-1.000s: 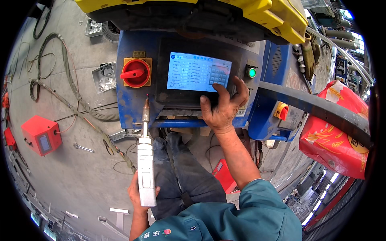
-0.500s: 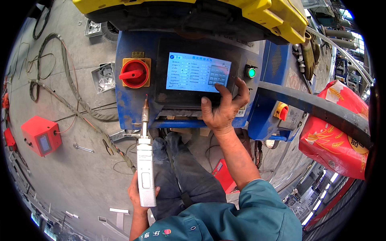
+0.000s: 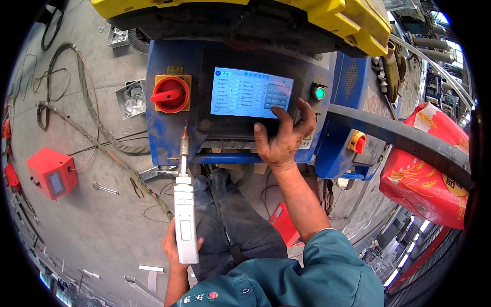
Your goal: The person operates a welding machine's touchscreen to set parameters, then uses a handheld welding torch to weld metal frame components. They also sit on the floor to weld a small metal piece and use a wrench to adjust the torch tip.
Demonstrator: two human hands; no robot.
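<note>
My left hand (image 3: 171,242) is wrapped round the body of a silver handheld welding gun (image 3: 185,220). The gun stands nose up, its copper tip just below a red rotary switch (image 3: 171,94) on a blue machine cabinet (image 3: 176,56). Over the lit touchscreen (image 3: 238,94) in the cabinet's front, my right hand (image 3: 285,140) has its fingers apart and holds nothing. Its index fingertip is at the lower part of an on-screen keypad (image 3: 277,95); whether it presses the glass I cannot tell. A green lit button (image 3: 319,93) sits right of the screen.
A yellow case (image 3: 342,23) overhangs the cabinet's top. At right are a dark curved bar (image 3: 399,130) and a red sack (image 3: 419,189). On the floor at left lie hoses (image 3: 92,107), a red box (image 3: 53,173), a wrench (image 3: 106,189) and a tray of metal pieces (image 3: 134,100).
The right hand has shifted very slightly left, its index finger still over the on-screen keypad. The left hand and the welding gun stay where they were.
</note>
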